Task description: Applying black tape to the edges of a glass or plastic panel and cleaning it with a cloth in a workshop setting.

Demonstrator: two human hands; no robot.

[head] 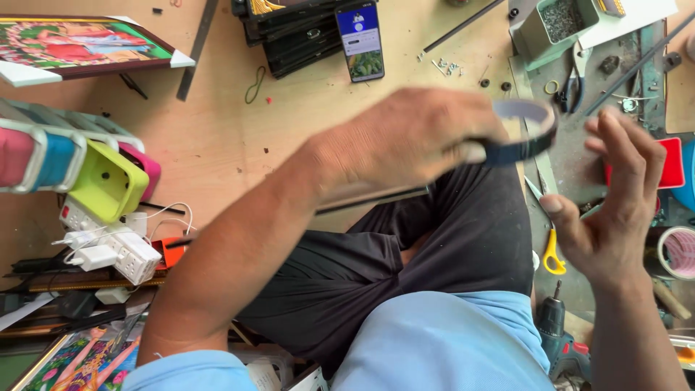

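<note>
My left hand (405,141) is shut on a dark roll of tape (527,134), holding it out over my crossed legs in dark trousers. My right hand (615,203) hovers just right of the roll, fingers spread and holding nothing; its fingertips are close to the roll's edge without a clear touch. Both hands are blurred.
A wooden floor holds a smartphone (360,40) leaning on black frames (289,32), a framed picture (79,45), a power strip with chargers (108,250), yellow-handled scissors (554,257), a tape roll (679,252), a drill (561,340), pliers (575,83) and a box of screws (557,22).
</note>
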